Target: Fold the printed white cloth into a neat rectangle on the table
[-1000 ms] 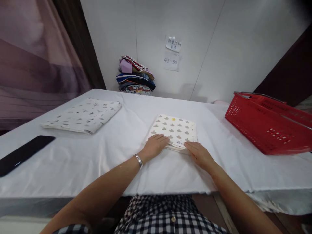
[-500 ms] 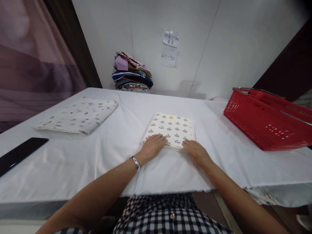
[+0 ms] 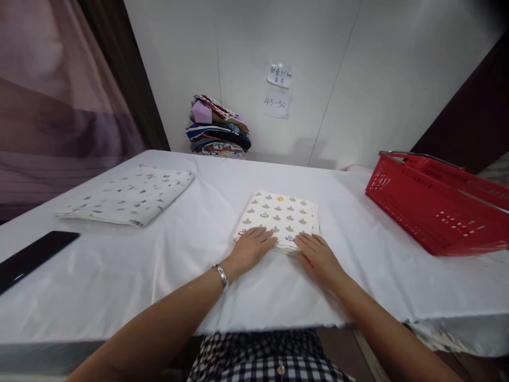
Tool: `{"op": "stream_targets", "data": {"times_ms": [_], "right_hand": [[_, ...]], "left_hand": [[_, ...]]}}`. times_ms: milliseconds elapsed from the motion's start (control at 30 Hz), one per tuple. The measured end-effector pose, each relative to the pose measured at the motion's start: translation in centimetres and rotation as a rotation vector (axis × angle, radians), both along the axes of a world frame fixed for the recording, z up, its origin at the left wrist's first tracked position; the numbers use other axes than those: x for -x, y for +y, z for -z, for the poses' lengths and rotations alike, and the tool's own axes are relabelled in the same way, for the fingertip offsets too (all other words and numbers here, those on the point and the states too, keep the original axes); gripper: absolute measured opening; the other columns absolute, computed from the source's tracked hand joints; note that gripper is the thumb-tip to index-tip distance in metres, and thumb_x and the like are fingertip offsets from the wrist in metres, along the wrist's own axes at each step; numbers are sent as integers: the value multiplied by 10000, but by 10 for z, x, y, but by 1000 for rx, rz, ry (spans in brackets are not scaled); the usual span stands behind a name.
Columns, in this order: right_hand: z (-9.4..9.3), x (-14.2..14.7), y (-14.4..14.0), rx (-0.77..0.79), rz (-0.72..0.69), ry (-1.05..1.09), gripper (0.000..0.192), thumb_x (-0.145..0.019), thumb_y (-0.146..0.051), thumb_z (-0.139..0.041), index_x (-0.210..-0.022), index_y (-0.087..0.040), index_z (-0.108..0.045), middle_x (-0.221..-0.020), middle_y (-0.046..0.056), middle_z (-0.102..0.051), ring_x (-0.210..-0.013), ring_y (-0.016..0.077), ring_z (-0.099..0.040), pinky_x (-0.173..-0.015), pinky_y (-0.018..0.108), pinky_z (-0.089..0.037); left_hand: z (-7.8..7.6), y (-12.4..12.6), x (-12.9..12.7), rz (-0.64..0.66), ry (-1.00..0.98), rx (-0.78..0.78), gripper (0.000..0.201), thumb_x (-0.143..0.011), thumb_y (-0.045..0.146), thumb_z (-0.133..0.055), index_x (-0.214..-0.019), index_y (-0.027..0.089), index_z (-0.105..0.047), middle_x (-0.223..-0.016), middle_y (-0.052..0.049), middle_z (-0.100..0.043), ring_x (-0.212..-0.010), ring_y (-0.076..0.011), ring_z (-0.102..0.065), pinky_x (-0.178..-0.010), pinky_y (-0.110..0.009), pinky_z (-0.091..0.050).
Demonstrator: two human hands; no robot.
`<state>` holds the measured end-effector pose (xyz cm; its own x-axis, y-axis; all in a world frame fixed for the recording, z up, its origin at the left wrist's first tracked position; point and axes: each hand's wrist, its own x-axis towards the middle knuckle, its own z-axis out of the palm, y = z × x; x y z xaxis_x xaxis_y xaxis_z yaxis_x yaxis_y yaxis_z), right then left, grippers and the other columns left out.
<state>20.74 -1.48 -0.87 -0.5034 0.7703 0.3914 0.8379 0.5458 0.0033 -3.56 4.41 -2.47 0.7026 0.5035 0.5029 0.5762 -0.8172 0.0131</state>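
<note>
A folded cream cloth point(image 3: 274, 215) with grey mushroom-like prints and a few coloured ones lies flat in front of me. My left hand point(image 3: 252, 248) rests on its near left part, fingers stretched out and palm down. On the near right edge of the same cloth lies my right hand point(image 3: 318, 255), its fingers also extended and flat. Neither hand grips the fabric. Parts of the near edge are hidden under the fingers. A silver bracelet point(image 3: 221, 276) circles my left wrist.
Another folded white cloth point(image 3: 135, 193) with grey prints lies at the left, behind a black phone-like slab point(image 3: 35, 254). A red plastic basket point(image 3: 433, 207) stands at the right. Behind the white-covered table point(image 3: 191, 260) is a stack of folded fabrics point(image 3: 218, 130) by the wall.
The camera has tilted slightly, so everything sits a little lower in view. My right hand has shifted slightly inward over the cloth; both hands stay flat on it.
</note>
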Motion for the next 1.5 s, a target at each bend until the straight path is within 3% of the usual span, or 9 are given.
{"op": "stream_targets", "data": {"times_ms": [400,567,700,867,967,1067,1200,1333,1500], "right_hand": [[7,-1,11,37,-55,-36,419,-918,-163,-359,-1317,-246,-460,-1289,75,-547,-1228,218,-462,-966,431,-395],[-9,12,9,152,28,-13,381,-920,-245,-378,-1282,-276,-489,-1290,57,-547,-1229,232,-458,-998,491,-358],[-20,37,15,178,35,-24,418,-914,-358,-408,-1310,-236,-460,-1394,84,-431,-1323,255,-318,-1063,511,-262],[3,52,27,156,-38,-71,523,-920,-339,-399,-1411,-189,-297,-1436,99,-361,-1335,260,-293,-1072,503,-269],[16,51,29,106,-42,-77,510,-927,-292,-382,-1418,-207,-276,-1443,90,-350,-1330,257,-305,-1061,500,-295],[18,49,27,102,-40,-69,523,-911,-273,-415,-1414,-224,-285,-1450,82,-338,-1329,257,-306,-1060,502,-301],[4,48,23,226,-57,-15,541,-892,-328,-463,-1404,-236,-314,-1464,68,-312,-1338,267,-288,-1075,504,-272],[-16,34,42,352,-77,99,454,-917,-401,-408,-1360,-307,-388,-1424,43,-388,-1321,239,-330,-1038,458,-334],[-13,2,92,301,253,76,507,-896,-454,-420,-1342,-213,-431,-1454,122,-318,-1357,304,-224,-1057,546,-225]], "left_hand": [[-6,-3,2,14,-47,25,232,-934,213,-392,-1064,257,-580,-1112,-16,-631,-1104,-186,-528,-930,-382,-419],[-11,-5,1,0,-35,40,224,-938,220,-382,-1033,247,-582,-1050,-13,-643,-1071,-188,-542,-909,-374,-429],[-10,-4,0,11,-20,55,200,-924,207,-407,-1011,225,-586,-991,-22,-650,-1054,-199,-551,-903,-379,-436],[-8,-3,0,4,-98,122,185,-902,221,-439,-1013,218,-587,-1012,-28,-658,-1069,-197,-556,-944,-403,-428],[-10,-3,4,22,-149,170,226,-903,229,-436,-1079,225,-578,-1072,-22,-655,-1090,-191,-556,-971,-408,-422],[-15,0,10,-2,-215,213,222,-916,248,-415,-986,230,-625,-1031,-10,-676,-1015,-167,-599,-910,-356,-474],[-22,17,18,-118,-349,211,235,-914,276,-428,-892,230,-657,-1001,-8,-688,-972,-149,-618,-879,-327,-496],[-25,48,20,-170,-308,190,229,-872,292,-499,-1042,223,-636,-1186,-48,-617,-1159,-204,-524,-961,-396,-449],[-9,83,13,-249,-181,257,388,-823,399,-563,-1167,221,-587,-1304,-107,-524,-1204,-257,-483,-895,-390,-480]]}}
